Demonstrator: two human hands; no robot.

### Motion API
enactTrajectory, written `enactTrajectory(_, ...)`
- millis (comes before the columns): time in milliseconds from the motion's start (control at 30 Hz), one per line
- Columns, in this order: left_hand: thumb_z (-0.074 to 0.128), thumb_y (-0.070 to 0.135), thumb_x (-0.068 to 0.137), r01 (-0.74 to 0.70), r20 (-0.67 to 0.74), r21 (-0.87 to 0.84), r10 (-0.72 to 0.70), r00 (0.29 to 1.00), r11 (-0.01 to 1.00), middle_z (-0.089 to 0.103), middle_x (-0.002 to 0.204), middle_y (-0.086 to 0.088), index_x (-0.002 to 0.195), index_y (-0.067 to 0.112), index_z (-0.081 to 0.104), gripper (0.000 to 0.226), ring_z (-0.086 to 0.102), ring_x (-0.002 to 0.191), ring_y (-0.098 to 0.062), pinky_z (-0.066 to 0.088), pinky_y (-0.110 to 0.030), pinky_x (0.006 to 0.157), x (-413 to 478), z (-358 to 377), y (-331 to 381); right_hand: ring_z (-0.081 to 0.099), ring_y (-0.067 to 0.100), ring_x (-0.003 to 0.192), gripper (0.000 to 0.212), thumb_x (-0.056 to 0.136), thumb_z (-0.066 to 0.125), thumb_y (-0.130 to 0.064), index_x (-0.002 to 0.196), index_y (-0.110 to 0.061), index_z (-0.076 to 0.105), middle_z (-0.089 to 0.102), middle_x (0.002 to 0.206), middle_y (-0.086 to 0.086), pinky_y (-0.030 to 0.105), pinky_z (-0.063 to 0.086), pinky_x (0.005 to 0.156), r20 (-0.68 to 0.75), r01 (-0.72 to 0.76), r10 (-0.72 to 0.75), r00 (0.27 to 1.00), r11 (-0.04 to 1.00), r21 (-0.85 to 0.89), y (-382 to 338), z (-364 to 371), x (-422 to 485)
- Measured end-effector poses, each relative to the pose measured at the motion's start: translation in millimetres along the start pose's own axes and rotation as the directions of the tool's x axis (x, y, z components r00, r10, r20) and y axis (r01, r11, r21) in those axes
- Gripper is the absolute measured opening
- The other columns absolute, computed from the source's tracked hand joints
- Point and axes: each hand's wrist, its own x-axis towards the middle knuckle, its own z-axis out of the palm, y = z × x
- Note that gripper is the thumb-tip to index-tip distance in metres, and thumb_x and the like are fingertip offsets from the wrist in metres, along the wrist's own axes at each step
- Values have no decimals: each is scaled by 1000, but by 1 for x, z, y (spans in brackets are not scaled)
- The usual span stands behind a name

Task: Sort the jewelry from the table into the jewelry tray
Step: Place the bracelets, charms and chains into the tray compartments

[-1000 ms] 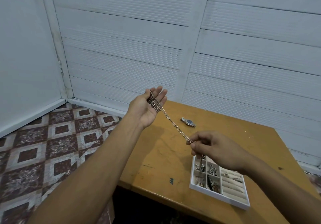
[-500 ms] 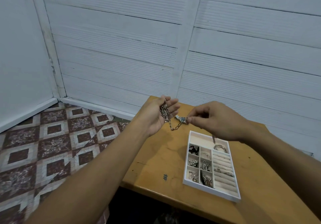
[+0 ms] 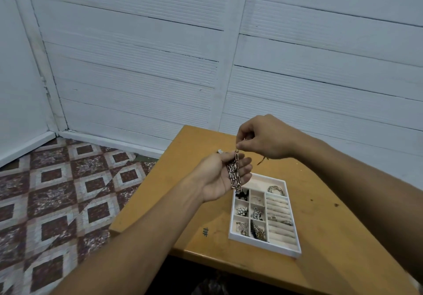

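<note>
A silver link chain [image 3: 234,173] lies gathered in the upturned palm of my left hand [image 3: 219,175], fingers loosely cupped around it. My right hand [image 3: 263,140] pinches the chain's upper end just above that palm. Both hands hover over the far left corner of the white jewelry tray [image 3: 286,247]. The tray stands on the wooden table [image 3: 332,237]; its small compartments hold several pieces, ring rolls run down its right side, and a coiled silver bracelet [image 3: 276,189] lies in its top compartment. A watch [image 3: 220,151] on the table peeks out behind my left hand.
The table stands in a corner against a white panelled wall [image 3: 160,54]. A patterned tile floor [image 3: 57,191] lies to the left of the table's left edge. A small hash mark [image 3: 205,231] is drawn on the tabletop left of the tray.
The chain was stretched between my hands; now my right hand has moved above my left palm and the chain is bunched there. The view tilted down toward the tray.
</note>
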Motion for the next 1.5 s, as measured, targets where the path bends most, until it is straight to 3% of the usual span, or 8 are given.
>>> enactTrajectory(267, 37, 27, 101, 24, 71, -41, -21, 997, 999, 63, 76, -11, 94, 4, 53, 29, 64, 64, -19, 57, -31, 63, 1, -2, -9, 52, 0, 63, 5, 88, 66, -27, 89, -22, 67, 58, 72, -12, 19, 35, 54, 25, -43, 42, 999, 999, 8, 8, 4, 5)
enactTrajectory(467, 46, 11, 99, -18, 69, 82, 12, 998, 996, 65, 75, -10, 91, 5, 55, 14, 65, 63, -16, 58, -28, 61, -1, 2, -14, 67, 7, 62, 8, 88, 66, -26, 91, -19, 68, 70, 74, -4, 20, 44, 55, 58, -77, 72, 996, 991, 105, 12, 6, 6)
enactTrajectory(700, 37, 12, 102, -209, -69, 22, 210, 975, 978, 69, 77, -14, 102, 0, 52, 19, 70, 69, -22, 60, -34, 69, 7, 1, -7, 67, 16, 65, 11, 85, 70, -14, 95, -12, 66, 72, 76, 7, 25, 53, 59, 66, -128, 114, 991, 948, 292, 20, -7, -10)
enactTrajectory(900, 33, 13, 104, -341, -191, -26, 330, 924, 940, 67, 84, -17, 91, 3, 50, 23, 71, 73, -25, 56, -40, 82, 14, 7, -3, 67, 19, 64, 10, 86, 69, -10, 96, -10, 66, 71, 77, 11, 34, 56, 66, 78, -190, 174, 982, 877, 441, 25, 8, -32)
enactTrajectory(1100, 32, 15, 104, -390, -328, 81, 394, 859, 917, 62, 82, -14, 96, 3, 46, 20, 67, 77, -27, 54, -40, 84, 18, 9, -10, 66, 18, 65, 7, 87, 66, -8, 93, -12, 67, 69, 76, 7, 32, 55, 64, -85, -194, 303, 949, 776, 601, 24, 26, -46)
enactTrajectory(1267, 28, 17, 105, -353, -346, -105, 298, 889, 930, 63, 88, -17, 92, 3, 47, 27, 66, 76, -27, 56, -38, 75, 22, 9, -14, 61, 9, 58, 7, 86, 67, -8, 93, -10, 66, 66, 76, 5, 22, 48, 52, -94, -169, 289, 953, 760, 627, 9, 28, -48)
enactTrajectory(1367, 28, 17, 105, -364, -370, -181, 280, 886, 914, 64, 92, -17, 102, 1, 48, 26, 67, 74, -23, 59, -33, 63, 23, 7, -10, 61, 10, 55, 8, 86, 65, -1, 93, -5, 65, 65, 76, 11, 22, 51, 52, -61, -164, 265, 962, 745, 646, 2, 38, -56)
enactTrajectory(1500, 28, 15, 105, -384, -372, -318, 259, 891, 867, 68, 68, -15, 87, 1, 49, 31, 69, 57, -20, 58, -36, 69, 19, 8, 0, 67, 29, 64, 9, 86, 66, -1, 94, -6, 65, 64, 79, 10, 40, 57, 66, -16, -204, 293, 956, 700, 684, 4, 56, -69)
